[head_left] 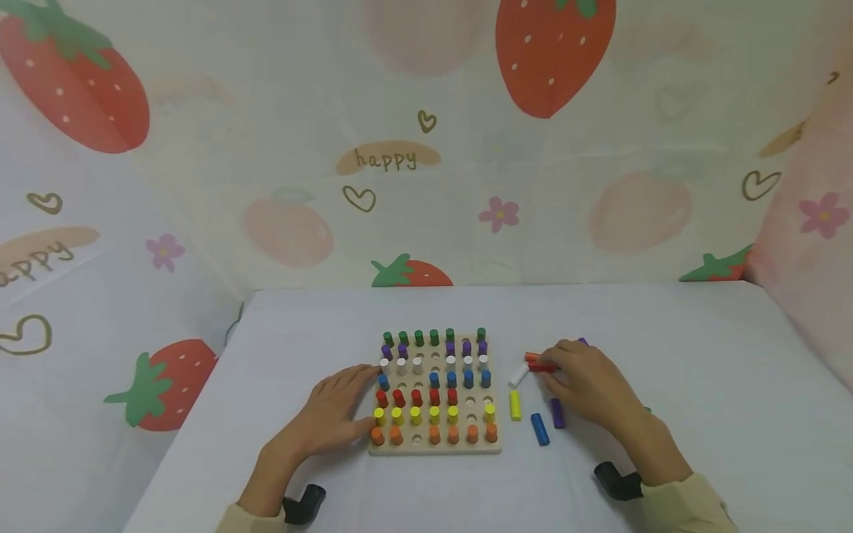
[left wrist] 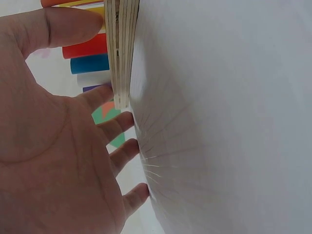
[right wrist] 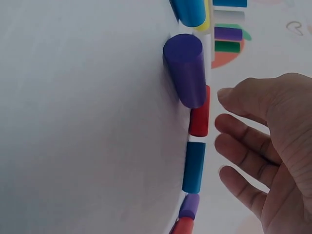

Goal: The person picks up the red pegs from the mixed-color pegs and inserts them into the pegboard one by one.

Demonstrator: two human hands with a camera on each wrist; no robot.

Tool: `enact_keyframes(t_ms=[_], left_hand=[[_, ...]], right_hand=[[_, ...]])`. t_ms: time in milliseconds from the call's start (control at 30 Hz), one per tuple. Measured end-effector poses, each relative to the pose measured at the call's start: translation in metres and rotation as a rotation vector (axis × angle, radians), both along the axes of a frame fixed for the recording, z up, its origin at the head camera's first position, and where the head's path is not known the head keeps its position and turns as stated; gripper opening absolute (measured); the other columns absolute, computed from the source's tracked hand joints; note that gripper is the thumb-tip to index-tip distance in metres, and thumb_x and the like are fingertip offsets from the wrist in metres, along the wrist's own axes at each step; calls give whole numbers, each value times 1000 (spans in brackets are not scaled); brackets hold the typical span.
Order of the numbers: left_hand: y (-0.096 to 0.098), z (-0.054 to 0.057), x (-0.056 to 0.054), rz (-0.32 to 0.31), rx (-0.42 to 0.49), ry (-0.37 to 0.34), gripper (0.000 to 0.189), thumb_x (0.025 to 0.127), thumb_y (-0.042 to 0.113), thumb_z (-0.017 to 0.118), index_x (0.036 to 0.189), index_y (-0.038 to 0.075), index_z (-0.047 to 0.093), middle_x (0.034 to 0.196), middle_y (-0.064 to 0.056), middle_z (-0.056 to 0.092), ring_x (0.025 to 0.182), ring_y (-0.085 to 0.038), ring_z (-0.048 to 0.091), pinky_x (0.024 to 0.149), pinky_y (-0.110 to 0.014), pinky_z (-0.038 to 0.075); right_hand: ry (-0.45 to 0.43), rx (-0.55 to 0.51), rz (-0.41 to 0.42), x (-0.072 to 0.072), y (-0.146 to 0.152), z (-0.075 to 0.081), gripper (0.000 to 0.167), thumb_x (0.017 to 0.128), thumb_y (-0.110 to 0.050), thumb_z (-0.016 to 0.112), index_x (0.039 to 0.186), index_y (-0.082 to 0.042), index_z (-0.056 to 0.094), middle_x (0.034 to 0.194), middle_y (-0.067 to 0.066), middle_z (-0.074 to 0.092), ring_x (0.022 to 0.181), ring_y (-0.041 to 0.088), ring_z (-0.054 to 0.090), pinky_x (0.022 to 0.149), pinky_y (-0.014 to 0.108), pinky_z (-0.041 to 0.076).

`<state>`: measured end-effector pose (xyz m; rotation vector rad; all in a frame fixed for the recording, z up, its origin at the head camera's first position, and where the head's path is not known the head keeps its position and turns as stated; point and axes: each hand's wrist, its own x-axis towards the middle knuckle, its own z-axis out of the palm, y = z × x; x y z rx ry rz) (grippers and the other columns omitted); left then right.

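A wooden peg board [head_left: 433,448] stands on the white table with rows of coloured pegs upright in its holes. My left hand [head_left: 336,414] rests along its left side, the thumb at the board's edge [left wrist: 122,58] in the left wrist view and the other fingers spread. My right hand [head_left: 589,381] is over the loose pegs to the right, its fingertips right by a red peg [head_left: 541,367]. In the right wrist view the thumb [right wrist: 234,97] and fingers are apart, with nothing between them, beside the red peg [right wrist: 200,119].
Near the right hand lie an orange peg [head_left: 532,357], a white peg [head_left: 518,375], a yellow peg [head_left: 515,406], a blue peg [head_left: 540,429] and a purple peg [head_left: 557,413]. Printed cloth [head_left: 426,237] hangs behind and beside the table.
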<state>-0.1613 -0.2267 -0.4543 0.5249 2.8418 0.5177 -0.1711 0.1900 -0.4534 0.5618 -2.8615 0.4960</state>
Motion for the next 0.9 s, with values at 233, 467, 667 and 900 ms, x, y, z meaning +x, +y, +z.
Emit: enact_keyframes(t_ms=[233,467,667,900], left_hand=[[1,0,-1,5,-16,-5,79,89,39,61,161,11,41,168,-17,41,157,-45,35,124,-77,26],[1,-1,-1,5,-17,-7,79,90,39,61,161,11,41,168,-18,41,157,-45,35,124,-76,26],[2,1,0,9,-15,-9,79,89,38,61,161,11,41,168,-18,41,157,-45,35,124,-76,26],[2,0,-1,3,-17,-5,78,90,38,61,161,12,41,168,-17,41,157,-44,35,125,-77,25]], right_hand=[[-61,11,-28,-1,3,-1,27,89,-14,82,114,-8,78,109,8,77,97,27,73,88,50,64],[-89,24,-45,-2,3,-1,28,88,-15,83,115,-7,78,107,9,77,94,25,73,89,49,64],[-143,46,-62,-3,3,-2,30,90,-18,83,117,-6,78,101,6,76,83,17,66,83,44,64],[-132,56,-65,-1,7,-4,23,87,-19,84,106,-8,78,89,0,71,75,12,59,75,39,60]])
